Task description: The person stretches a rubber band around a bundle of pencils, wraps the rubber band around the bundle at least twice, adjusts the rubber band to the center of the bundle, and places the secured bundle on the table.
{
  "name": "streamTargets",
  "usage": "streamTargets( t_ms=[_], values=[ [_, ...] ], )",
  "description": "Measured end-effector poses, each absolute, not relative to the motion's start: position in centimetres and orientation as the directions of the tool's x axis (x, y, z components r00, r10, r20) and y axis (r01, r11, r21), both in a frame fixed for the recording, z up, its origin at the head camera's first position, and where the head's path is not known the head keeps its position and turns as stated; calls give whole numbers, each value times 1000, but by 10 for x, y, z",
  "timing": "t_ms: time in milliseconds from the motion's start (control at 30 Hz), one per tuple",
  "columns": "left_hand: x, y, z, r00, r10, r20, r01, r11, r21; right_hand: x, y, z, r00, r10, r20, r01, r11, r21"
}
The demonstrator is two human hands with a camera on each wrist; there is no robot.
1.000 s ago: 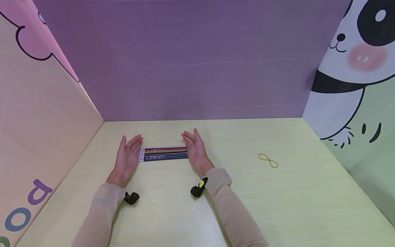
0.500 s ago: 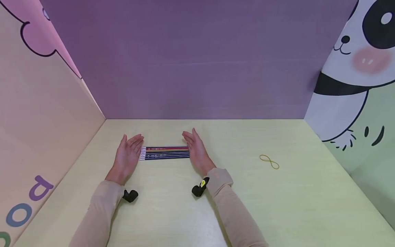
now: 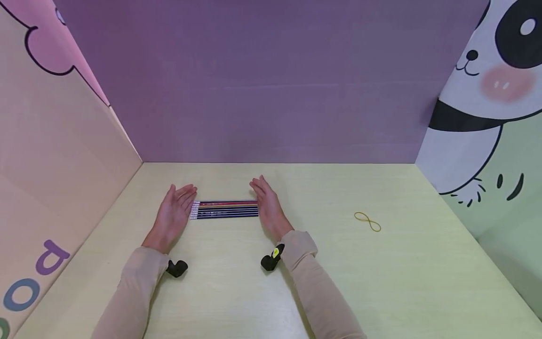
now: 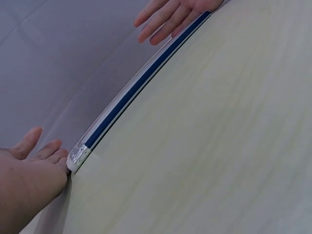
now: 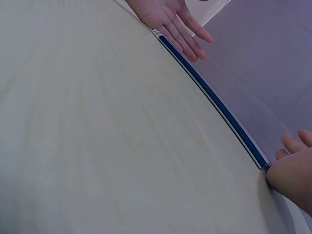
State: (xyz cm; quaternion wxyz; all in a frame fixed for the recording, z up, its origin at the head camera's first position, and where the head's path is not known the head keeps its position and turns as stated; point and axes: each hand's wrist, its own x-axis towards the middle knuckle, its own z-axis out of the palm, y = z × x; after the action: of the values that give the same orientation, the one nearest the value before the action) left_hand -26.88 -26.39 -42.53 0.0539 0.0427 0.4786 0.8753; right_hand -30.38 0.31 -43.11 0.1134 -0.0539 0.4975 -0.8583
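Note:
Several pencils [image 3: 228, 210] lie side by side in a flat row on the table, dark blue ones nearest, with a red and a yellow one farther back. Their silver and white eraser ends face left. My left hand [image 3: 172, 214] stands on edge with straight fingers, its palm against the eraser ends. At the other end, my right hand [image 3: 271, 207] is also on edge, its palm touching the pencil ends. In the left wrist view the nearest blue pencil [image 4: 122, 105] spans between both hands. Neither hand curls round anything.
A thin yellow rubber band [image 3: 367, 221], twisted into a figure eight, lies on the table to the right. A purple panel [image 3: 271, 84] rises at the back edge. Printed side panels close off left and right. A black camera sits on each wrist.
Both hands stay at the ends of the pencils, with only tiny shifts. The right fingers lean slightly more together. The head view has tilted a little.

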Motion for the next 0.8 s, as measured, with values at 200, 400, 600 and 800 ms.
streamTargets(
  t_ms=[200, 400, 600, 800],
  values=[
    [-269, -261, -425, -991, 130, 26, -47, -528, 848, -304, 0, -434, -973, -230, -13, 129, -496, -859],
    [-268, -261, -427, -992, 122, 31, -37, -521, 853, -299, -3, -434, -976, -218, -9, 112, -463, -879],
    [-266, -260, -428, -993, 114, 42, -26, -533, 846, -294, -5, -431, -979, -203, -14, 104, -437, -893],
    [-269, -266, -430, -991, 133, 24, -56, -567, 822, -297, 1, -428, -981, -196, -4, 100, -483, -870]
  ],
)
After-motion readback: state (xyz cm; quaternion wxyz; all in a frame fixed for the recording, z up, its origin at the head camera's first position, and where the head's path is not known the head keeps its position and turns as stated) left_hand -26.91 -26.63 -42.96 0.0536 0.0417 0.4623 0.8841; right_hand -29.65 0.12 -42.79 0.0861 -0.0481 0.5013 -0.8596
